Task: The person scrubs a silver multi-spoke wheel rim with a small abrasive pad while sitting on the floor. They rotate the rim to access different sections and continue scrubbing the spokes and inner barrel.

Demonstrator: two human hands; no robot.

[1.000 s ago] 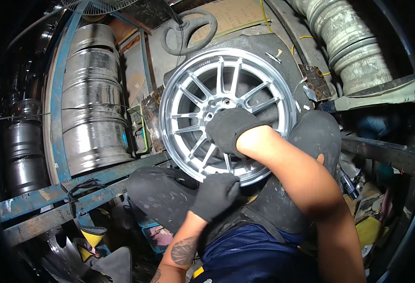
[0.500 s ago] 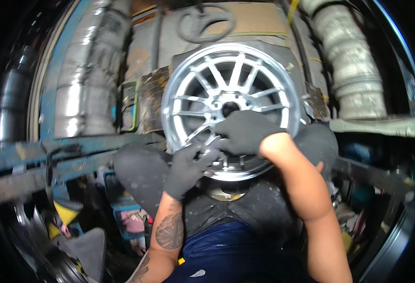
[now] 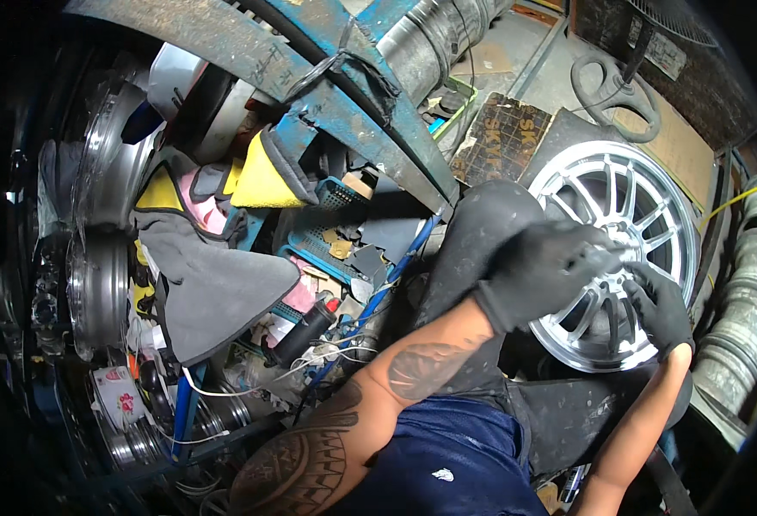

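A silver multi-spoke alloy wheel (image 3: 686,225) leans face-up against my dark-trousered legs, at the right. Above its hub is my left hand (image 3: 546,268) in a dark glove, blurred by motion. Its fingers are curled together around a small greyish thing I cannot make out. My right hand (image 3: 664,311), gloved as well, lies over the lower right spokes. Its fingers are apart and reach toward the hub, touching the wheel. Part of the hub and the left spokes are hidden behind my left hand.
Left of my legs, a grey cloth (image 3: 219,297) and a yellow-lined cloth (image 3: 268,172) hang near a blue basket (image 3: 318,267). A blue metal beam (image 3: 366,138) crosses above. A steering wheel (image 3: 615,99) lies beyond the wheel; wrapped rims (image 3: 740,318) line the right.
The view has swung to the left, so the wheel now appears at the right. My left hand has moved from the wheel's near lower edge to above its hub. My right hand has shifted to the right-hand spokes.
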